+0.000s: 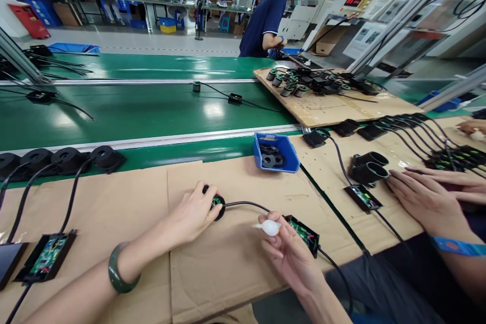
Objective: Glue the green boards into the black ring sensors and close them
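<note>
My left hand (pixel 192 212) rests on a round black ring-shaped part (pixel 217 204) with green windings showing, pressing it onto the cardboard sheet (pixel 228 263). A black cable (pixel 246 205) runs from it to a small black box with a green circuit board (pixel 304 235). My right hand (pixel 290 255) holds a small white soft bottle (pixel 269 227), its tip pointing left, right beside that box. A green bangle (pixel 119 268) sits on my left wrist.
A blue bin (pixel 276 153) holds black rings. Several ring units (pixel 56 159) and an open board box (pixel 47 258) lie left. A co-worker's hands (pixel 429 197) rest on the right by black cylinders (pixel 367 168). Behind runs a green conveyor (pixel 144 111); another person stands at the far side.
</note>
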